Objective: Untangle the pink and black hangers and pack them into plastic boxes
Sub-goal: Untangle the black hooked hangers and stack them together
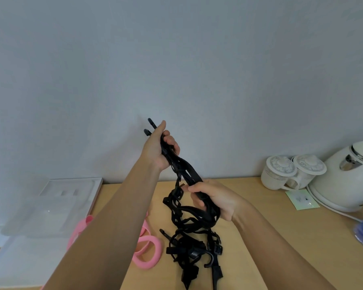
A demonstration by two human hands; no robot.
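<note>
Both arms out: left hand (159, 149) holds the black hangers (189, 243) up by their top ends, fingers curled round them. Right hand (214, 199) fingers wrap mid-bundle. The tangle trails onto the surface (260, 227) beside the pink hangers (149, 250). Probably best: keep the top firm, work one loop free, don't yank.

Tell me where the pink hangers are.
Head view, lower left: the pink hangers lie on the wooden table, partly behind the left forearm, between the clear plastic boxes and the black hangers.
</note>
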